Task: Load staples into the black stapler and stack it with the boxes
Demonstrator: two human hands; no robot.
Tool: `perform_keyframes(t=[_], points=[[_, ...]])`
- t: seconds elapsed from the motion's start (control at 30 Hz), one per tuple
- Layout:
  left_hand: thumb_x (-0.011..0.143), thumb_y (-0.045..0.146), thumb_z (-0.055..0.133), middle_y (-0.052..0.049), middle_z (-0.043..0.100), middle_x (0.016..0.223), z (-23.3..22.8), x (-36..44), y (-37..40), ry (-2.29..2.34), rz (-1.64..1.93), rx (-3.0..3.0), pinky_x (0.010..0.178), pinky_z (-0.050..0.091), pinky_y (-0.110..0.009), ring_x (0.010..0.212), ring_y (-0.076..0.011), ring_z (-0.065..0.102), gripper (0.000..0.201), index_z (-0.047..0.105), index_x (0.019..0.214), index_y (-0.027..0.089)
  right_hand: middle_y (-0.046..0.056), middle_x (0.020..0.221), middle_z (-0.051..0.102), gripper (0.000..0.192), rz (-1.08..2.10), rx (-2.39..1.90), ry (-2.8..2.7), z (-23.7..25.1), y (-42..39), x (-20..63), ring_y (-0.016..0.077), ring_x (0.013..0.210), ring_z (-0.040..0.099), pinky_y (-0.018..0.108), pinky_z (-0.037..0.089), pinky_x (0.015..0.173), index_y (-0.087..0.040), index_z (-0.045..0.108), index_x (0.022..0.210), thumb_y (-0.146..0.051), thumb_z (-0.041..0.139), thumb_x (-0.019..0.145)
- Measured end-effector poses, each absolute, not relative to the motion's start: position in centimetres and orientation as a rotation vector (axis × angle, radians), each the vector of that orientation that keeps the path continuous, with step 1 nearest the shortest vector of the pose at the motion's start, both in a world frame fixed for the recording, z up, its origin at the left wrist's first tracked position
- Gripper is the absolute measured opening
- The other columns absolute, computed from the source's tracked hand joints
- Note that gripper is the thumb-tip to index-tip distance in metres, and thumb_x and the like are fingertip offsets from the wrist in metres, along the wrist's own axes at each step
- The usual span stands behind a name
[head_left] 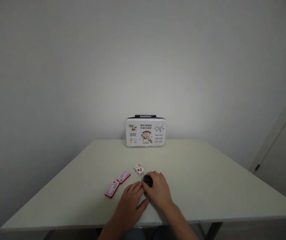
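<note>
A small black rounded object (148,180) is gripped by my right hand (160,189), thumb on its near side and fingers over the top; its exact kind does not show. My left hand (133,201) lies low over the table with fingers stretched forward and thumb apart. Its fingertips are close to the right thumb, and I cannot tell whether they touch. Just beyond the hands is a small white box (138,169) with a dark picture and red marks. To the left lie two flat red-and-white packs, one nearer (112,189) and one farther (123,177), end to end.
A white case (146,132) with cartoon travel pictures and a black handle stands upright at the table's far edge, by the wall. The pale table (193,180) reaches out to both sides. Its front edge runs beneath my forearms.
</note>
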State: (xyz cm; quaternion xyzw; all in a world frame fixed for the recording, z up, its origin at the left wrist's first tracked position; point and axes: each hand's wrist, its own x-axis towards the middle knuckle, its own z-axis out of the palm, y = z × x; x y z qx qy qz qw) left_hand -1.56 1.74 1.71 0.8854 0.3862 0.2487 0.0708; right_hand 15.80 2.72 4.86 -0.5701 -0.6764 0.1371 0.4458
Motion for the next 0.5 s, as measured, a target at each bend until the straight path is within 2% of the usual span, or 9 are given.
perform_keyframes(t=[0.1,0.2,0.33,0.4,0.5], points=[[0.096,0.035,0.055,-0.006,0.051,0.147,1.4,-2.0,1.7,1.169,0.786,2.645,0.117,0.038,-0.048,0.137,-0.0251,0.044,0.048,0.048,0.143,0.029,0.006,0.094,0.072,0.027,0.469,-1.359,-1.398,5.1,3.5,16.2,0.0252,0.092,0.063,0.041,0.044,0.099,-0.021,0.072,0.097,-0.041,0.066,0.079],[0.097,0.035,0.055,-0.005,0.048,0.150,1.2,-2.2,1.7,1.175,0.801,2.633,0.117,0.038,-0.049,0.138,-0.0250,0.043,0.049,0.046,0.144,0.030,0.008,0.096,0.073,0.038,0.707,-1.196,-0.961,4.6,4.3,18.9,0.0253,0.093,0.065,0.035,0.052,0.083,-0.018,0.066,0.099,-0.052,0.058,0.082],[0.096,0.034,0.056,-0.006,0.047,0.150,1.1,-2.0,1.6,1.173,0.848,2.582,0.117,0.039,-0.047,0.138,-0.0243,0.043,0.048,0.046,0.142,0.029,0.007,0.099,0.072,0.033,1.027,-0.996,-0.492,2.6,3.6,23.2,0.0263,0.100,0.067,0.038,0.058,0.078,-0.021,0.057,0.097,-0.051,0.052,0.084],[0.095,0.032,0.056,-0.009,0.045,0.151,1.0,-2.3,1.7,1.185,0.906,2.548,0.115,0.041,-0.045,0.138,-0.0244,0.043,0.047,0.046,0.140,0.025,0.006,0.094,0.070,0.030,1.125,-0.963,-0.406,1.5,2.7,25.0,0.0253,0.095,0.068,0.041,0.059,0.079,-0.022,0.056,0.095,-0.049,0.057,0.082],[0.091,0.031,0.058,-0.013,0.044,0.149,0.4,-3.6,2.0,1.323,1.019,2.519,0.115,0.039,-0.048,0.139,-0.0272,0.042,0.051,0.045,0.139,0.020,0.002,0.088,0.067,0.039,1.111,-1.019,-0.398,0.4,0.9,26.9,0.0241,0.084,0.069,0.042,0.061,0.074,-0.024,0.054,0.099,-0.055,0.065,0.079]])
